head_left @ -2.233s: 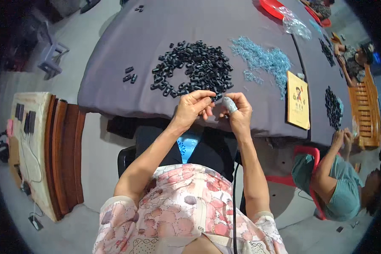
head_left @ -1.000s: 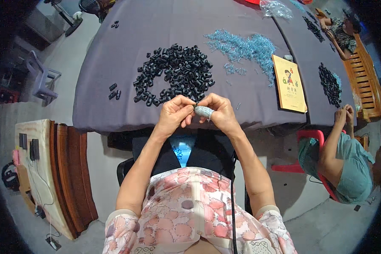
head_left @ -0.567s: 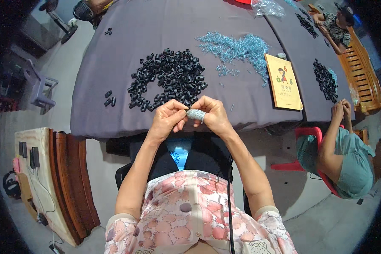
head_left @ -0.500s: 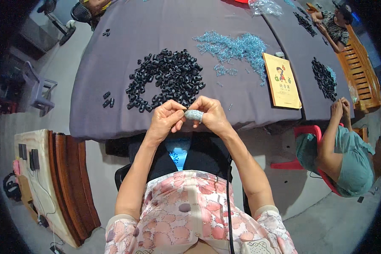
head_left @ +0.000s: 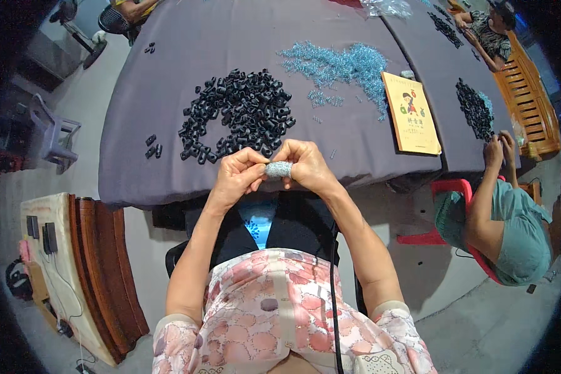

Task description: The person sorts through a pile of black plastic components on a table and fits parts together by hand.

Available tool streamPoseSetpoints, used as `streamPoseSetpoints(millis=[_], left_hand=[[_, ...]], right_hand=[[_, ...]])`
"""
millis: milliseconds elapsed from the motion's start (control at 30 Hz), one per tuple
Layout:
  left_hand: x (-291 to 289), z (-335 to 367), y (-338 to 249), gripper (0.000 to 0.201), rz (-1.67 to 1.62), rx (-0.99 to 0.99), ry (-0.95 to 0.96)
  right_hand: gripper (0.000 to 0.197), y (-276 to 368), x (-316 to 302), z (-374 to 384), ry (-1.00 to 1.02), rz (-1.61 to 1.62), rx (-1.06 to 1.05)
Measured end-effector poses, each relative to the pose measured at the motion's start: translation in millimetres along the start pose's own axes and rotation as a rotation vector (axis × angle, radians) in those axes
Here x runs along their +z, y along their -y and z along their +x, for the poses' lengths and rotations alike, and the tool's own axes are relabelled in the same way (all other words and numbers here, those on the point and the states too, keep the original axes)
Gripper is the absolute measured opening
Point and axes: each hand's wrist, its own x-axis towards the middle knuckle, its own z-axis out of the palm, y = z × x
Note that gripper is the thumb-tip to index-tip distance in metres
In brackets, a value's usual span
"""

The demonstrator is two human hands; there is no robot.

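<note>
- The left hand (head_left: pixel 235 176) and the right hand (head_left: pixel 308 168) meet over the near edge of the table, thumb and forefinger tips drawn together. Whether they are closed on anything I cannot tell: the fingers screen whatever may lie between them.
- The right thumb wears a pale grey, speckled, sleeve-like cover (head_left: pixel 278 169); it may dull touch or slide, so a small part could slip.
- Anything dropped here could fall past the edge into the dark lap, where a black piece would be hard to find.
- Just beyond the fingertips lies the heap of short, black, tube-shaped pieces (head_left: pixel 255 106), curved around a bare patch of the dark grey cloth (head_left: pixel 168 81). A knuckle could knock the nearest ones loose, and a tug on the cloth could shift the heap.
- One tiny, clear, slender piece (head_left: pixel 332 154) lies alone beyond the right hand; a sweeping wrist could brush it away.
- Farther off, the spread of tiny, pale blue, see-through pieces (head_left: pixel 355 62) blurs together, so single shapes are hard to make out.
- The crumpled clear plastic bag (head_left: pixel 386 7) is cut off by the upper edge.
</note>
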Motion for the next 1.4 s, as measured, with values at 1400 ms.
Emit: streamPoseSetpoints(millis=[1400], left_hand=[[-4.9, 5.2, -0.1, 0.009, -0.069, -0.059, -0.007]], right_hand=[[0.010, -5.9, 14.8, 1.4, -0.035, 0.029, -0.105]])
